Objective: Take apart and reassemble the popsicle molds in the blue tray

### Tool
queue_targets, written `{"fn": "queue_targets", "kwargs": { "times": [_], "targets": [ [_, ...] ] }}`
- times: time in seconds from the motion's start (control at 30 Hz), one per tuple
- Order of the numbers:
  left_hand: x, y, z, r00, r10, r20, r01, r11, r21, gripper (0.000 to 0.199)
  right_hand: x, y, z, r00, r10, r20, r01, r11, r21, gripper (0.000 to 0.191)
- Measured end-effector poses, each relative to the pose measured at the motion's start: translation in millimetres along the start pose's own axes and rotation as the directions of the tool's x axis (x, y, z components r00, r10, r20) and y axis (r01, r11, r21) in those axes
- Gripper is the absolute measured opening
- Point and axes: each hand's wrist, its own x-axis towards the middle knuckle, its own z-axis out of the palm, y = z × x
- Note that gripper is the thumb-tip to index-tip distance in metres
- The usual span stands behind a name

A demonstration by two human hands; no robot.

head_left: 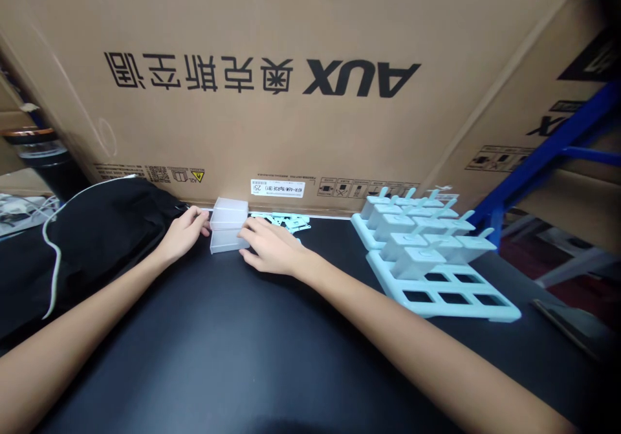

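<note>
Two translucent plastic molds [229, 217] stand together on the black table, left of the middle. My left hand [187, 232] is at their left side, its fingers bent close together near the edge; whether they grip anything is hard to tell. On the right side, my right hand [269, 246] has its fingertips against the molds, thumb apart from the bent fingers. Behind my right hand lies a pile of light blue sticks [291, 221]. Farther right, light blue racks [395, 285] hold several filled molds [417, 260] with sticks pointing up; several front slots are unfilled.
A large cardboard box [291, 130] forms the back wall. At the left are a black cloth bag [111, 227], a white cable [55, 253] and a dark cylinder [48, 162]. A blue metal frame [548, 143] stands at the right.
</note>
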Motion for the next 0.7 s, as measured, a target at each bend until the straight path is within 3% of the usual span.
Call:
{"fn": "queue_targets", "kwargs": {
  "times": [0.07, 0.17, 0.27, 0.3, 0.33, 0.4, 0.43, 0.5, 0.53, 0.63, 0.7],
  "targets": [
    [-0.7, 0.3, -0.5, 1.000, -0.006, -0.019, 0.007, 1.000, 0.012, 0.039, -7.2, -5.2, -22.7, 0.999, -0.004, -0.038, 0.003, 1.000, -0.021, 0.026],
    [-3.7, 4.3, -1.7, 0.994, 0.003, -0.108, 0.005, 0.997, 0.074, 0.040, -32.0, -11.6, -68.9, 0.983, 0.004, -0.183, -0.007, 1.000, -0.013, 0.022],
    [-9.2, 13.3, -4.8, 0.957, 0.102, -0.273, -0.060, 0.985, 0.159, 0.035, -76.1, -11.9, -108.8, 0.900, 0.094, -0.426, -0.098, 0.995, 0.014, 0.021],
    [-11.5, 16.7, -6.3, 0.934, 0.166, -0.316, -0.111, 0.976, 0.187, 0.033, -94.3, -10.3, -117.0, 0.828, 0.169, -0.534, -0.175, 0.984, 0.039, 0.024],
    [-14.0, 19.9, -7.7, 0.911, 0.239, -0.338, -0.172, 0.961, 0.215, 0.032, -113.6, -7.7, -122.0, 0.723, 0.272, -0.635, -0.273, 0.957, 0.099, 0.026],
    [-19.6, 25.4, -9.7, 0.874, 0.380, -0.303, -0.304, 0.914, 0.269, 0.030, -153.0, 0.2, -122.8, 0.454, 0.494, -0.742, -0.424, 0.852, 0.308, 0.030],
    [-22.6, 27.7, -9.6, 0.861, 0.444, -0.248, -0.371, 0.882, 0.291, 0.029, -171.8, 5.4, -119.1, 0.352, 0.585, -0.730, -0.458, 0.788, 0.411, 0.033],
    [-28.9, 32.0, -6.5, 0.826, 0.559, -0.075, -0.512, 0.799, 0.316, 0.027, -204.5, 17.3, -106.7, 0.253, 0.734, -0.631, -0.523, 0.652, 0.549, 0.039],
    [-32.2, 34.2, -3.3, 0.796, 0.605, 0.028, -0.582, 0.750, 0.315, 0.026, -217.4, 23.4, -99.2, 0.227, 0.785, -0.577, -0.557, 0.590, 0.584, 0.042],
    [-42.3, 41.7, 10.4, 0.661, 0.692, 0.290, -0.750, 0.608, 0.260, 0.021, -239.7, 39.4, -79.5, 0.204, 0.893, -0.402, -0.683, 0.424, 0.595, 0.058],
    [-49.0, 47.1, 20.6, 0.574, 0.726, 0.378, -0.817, 0.538, 0.207, 0.016, -242.8, 46.4, -72.6, 0.243, 0.924, -0.295, -0.795, 0.364, 0.485, 0.062]
  ]
}}
